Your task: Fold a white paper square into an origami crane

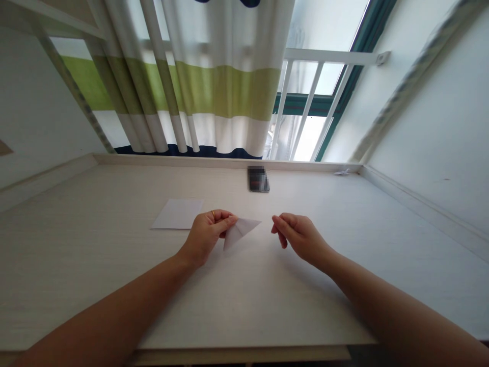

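A folded paper, white and triangular, is over the middle of the table, to the right of the left hand; its longest edge slants from a low tip near the wearer to a sharp tip aimed toward the right hand; whether the low tip touches the table, I cannot tell; the left hand is the nearer, thumb and fingers pinching the paper's upper left corner; the right hand is across a gap, fingers curled, thumb against the forefinger, nothing visible in it; a white sheet lies flat, partly behind the left hand; a dark, blurred object lies farther back; beyond hangs a curtain
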Demonstrator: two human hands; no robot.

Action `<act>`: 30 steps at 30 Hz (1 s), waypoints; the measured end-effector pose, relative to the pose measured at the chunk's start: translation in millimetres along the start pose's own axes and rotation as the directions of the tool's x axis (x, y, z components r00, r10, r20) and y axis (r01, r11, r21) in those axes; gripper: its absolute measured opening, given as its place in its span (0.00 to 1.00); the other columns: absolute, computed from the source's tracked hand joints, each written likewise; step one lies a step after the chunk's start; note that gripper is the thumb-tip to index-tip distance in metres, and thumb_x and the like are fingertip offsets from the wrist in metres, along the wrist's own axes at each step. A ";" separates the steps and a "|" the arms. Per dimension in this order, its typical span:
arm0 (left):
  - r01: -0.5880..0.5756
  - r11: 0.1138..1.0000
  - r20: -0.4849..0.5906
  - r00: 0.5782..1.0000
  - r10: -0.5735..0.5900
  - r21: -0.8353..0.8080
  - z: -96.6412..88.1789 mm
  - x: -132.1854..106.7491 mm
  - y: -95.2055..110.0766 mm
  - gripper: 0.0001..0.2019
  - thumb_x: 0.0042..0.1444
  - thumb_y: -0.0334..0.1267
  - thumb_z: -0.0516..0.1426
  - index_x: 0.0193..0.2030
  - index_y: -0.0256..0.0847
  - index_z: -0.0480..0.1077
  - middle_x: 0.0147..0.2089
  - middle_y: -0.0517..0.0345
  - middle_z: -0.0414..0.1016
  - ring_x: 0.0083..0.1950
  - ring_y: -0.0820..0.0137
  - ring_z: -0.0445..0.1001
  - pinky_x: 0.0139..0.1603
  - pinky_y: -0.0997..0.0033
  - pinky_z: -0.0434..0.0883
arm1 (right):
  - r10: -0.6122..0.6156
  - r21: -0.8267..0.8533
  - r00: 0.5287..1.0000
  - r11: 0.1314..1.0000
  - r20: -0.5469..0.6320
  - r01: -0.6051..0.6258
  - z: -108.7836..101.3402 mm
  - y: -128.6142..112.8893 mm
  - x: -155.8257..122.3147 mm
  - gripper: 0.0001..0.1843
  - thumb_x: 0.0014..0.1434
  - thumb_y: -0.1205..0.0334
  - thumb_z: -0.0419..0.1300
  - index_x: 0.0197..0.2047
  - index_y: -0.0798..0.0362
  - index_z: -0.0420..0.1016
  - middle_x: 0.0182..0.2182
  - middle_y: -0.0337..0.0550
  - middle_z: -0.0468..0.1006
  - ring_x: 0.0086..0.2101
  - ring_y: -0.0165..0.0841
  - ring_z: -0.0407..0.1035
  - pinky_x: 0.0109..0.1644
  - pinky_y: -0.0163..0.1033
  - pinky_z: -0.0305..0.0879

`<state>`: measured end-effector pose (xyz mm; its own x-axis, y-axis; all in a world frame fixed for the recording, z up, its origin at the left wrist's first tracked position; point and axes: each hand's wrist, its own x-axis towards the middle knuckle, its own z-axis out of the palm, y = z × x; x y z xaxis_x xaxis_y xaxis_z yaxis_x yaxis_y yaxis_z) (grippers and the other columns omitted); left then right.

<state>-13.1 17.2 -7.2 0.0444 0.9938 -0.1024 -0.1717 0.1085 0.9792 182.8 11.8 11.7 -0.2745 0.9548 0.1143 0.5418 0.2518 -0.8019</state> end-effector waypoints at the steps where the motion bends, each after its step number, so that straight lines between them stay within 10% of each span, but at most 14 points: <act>1: -0.004 1.000 -0.003 1.000 0.004 -0.002 -0.8 0.6 0.1 0.11 0.37 0.41 0.62 0.25 0.34 0.70 0.21 0.62 0.70 0.23 0.76 0.66 0.27 0.74 0.64 | -0.001 0.012 1.000 1.000 -0.029 0.001 -0.6 1.4 0.8 0.19 0.58 0.52 0.46 0.22 0.54 0.66 0.13 0.35 0.65 0.18 0.26 0.61 0.27 0.33 0.59; 6: 0.004 0.998 0.104 0.994 -0.011 0.065 6.2 -4.6 -2.6 0.11 0.39 0.41 0.61 0.26 0.34 0.71 0.21 0.62 0.69 0.23 0.77 0.65 0.26 0.75 0.63 | -0.048 0.051 0.995 0.997 -0.082 0.053 5.8 6.3 2.9 0.17 0.57 0.54 0.48 0.25 0.55 0.68 0.20 0.39 0.69 0.24 0.28 0.64 0.30 0.33 0.60; 11: -0.021 0.989 0.213 0.977 -0.011 0.146 13.5 -10.5 -7.6 0.09 0.43 0.39 0.59 0.26 0.34 0.71 0.20 0.63 0.67 0.22 0.79 0.61 0.25 0.78 0.58 | -0.126 0.072 0.980 0.991 0.157 0.116 14.2 1.8 -0.8 0.10 0.54 0.58 0.53 0.28 0.55 0.70 0.24 0.40 0.71 0.27 0.29 0.63 0.30 0.33 0.58; 30: 0.037 0.980 0.328 0.939 -0.101 0.195 15.3 -12.0 -7.5 0.11 0.47 0.43 0.56 0.27 0.34 0.69 0.22 0.63 0.68 0.24 0.77 0.63 0.28 0.75 0.62 | 0.071 0.280 0.970 0.950 0.231 -0.136 16.1 -5.7 -4.7 0.09 0.48 0.63 0.56 0.20 0.57 0.68 0.17 0.35 0.66 0.22 0.25 0.61 0.28 0.32 0.58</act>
<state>2.7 4.0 -10.6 0.3823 0.9138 -0.1375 0.0248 0.1386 0.9900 168.2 3.3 6.3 -0.4112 0.9079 -0.0811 0.3297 0.0652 -0.9418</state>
